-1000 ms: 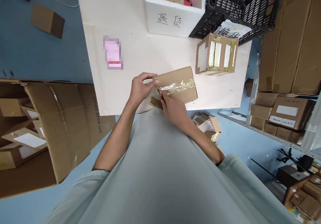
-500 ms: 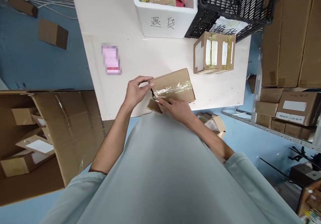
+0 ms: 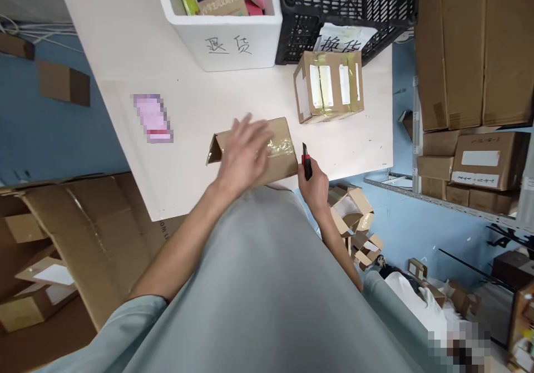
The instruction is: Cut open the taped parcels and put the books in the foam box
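Observation:
A small brown cardboard box (image 3: 280, 164) lies at the table's near edge, clear tape across its top. Its left end has a flap standing out, with a dark gap behind it. Over the box's top is my left hand (image 3: 244, 153), fingers spread and slightly blurred; whether it presses on the cardboard I cannot tell. My right hand (image 3: 315, 186), just beyond the box's right end, grips a red and black utility knife (image 3: 306, 162) with its tip pointing away from me.
A taped carton (image 3: 329, 86) sits behind and to the right. Further back are a white foam bin (image 3: 225, 42) of books and a black plastic crate (image 3: 321, 14). A pixelated pink item (image 3: 152, 118) lies left on the table (image 3: 187, 103). Opened cartons (image 3: 354, 211) are below on the right.
My right hand has drawn back from the box's left end to its right side, the knife now showing. My left hand has moved from the left corner onto the top. The view has shifted.

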`<state>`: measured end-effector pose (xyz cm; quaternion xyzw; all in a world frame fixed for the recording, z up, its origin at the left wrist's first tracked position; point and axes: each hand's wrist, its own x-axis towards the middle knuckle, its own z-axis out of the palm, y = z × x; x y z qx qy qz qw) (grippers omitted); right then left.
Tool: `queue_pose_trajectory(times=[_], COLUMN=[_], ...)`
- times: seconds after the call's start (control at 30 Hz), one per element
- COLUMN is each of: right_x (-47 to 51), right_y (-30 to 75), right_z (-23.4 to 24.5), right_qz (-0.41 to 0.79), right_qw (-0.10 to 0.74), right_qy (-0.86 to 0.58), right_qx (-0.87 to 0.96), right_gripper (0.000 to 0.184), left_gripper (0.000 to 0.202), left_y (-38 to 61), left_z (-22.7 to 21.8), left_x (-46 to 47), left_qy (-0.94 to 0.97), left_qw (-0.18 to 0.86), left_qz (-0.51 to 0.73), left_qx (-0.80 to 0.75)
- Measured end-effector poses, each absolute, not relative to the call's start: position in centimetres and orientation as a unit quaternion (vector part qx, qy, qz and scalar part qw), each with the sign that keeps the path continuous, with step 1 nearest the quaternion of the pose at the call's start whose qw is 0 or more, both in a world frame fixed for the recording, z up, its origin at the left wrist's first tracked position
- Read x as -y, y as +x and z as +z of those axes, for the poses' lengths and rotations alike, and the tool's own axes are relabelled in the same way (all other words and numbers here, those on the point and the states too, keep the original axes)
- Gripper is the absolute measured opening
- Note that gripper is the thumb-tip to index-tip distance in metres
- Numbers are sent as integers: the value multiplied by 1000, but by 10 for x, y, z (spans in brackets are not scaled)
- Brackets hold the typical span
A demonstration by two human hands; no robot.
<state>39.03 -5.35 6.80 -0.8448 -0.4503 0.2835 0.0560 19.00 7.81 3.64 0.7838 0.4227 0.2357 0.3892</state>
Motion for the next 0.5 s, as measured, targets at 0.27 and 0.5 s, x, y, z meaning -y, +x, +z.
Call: queue_pose_trajectory(times=[0.27,0.5], right_x=[43,8], right_y=[403,388], right_z=[86,106], right_qz=[286,294], right_qw=[71,-78], right_qy=[-808,-790], right_qx=[510,532], right_gripper=[52,60], left_gripper=[40,40], left_y=[238,233], left_z=[18,13], left_x=[-55,-55], left_qy=[829,809], left_qw=[360,395], left_qz=[192,197], left_qx=[-382,-387])
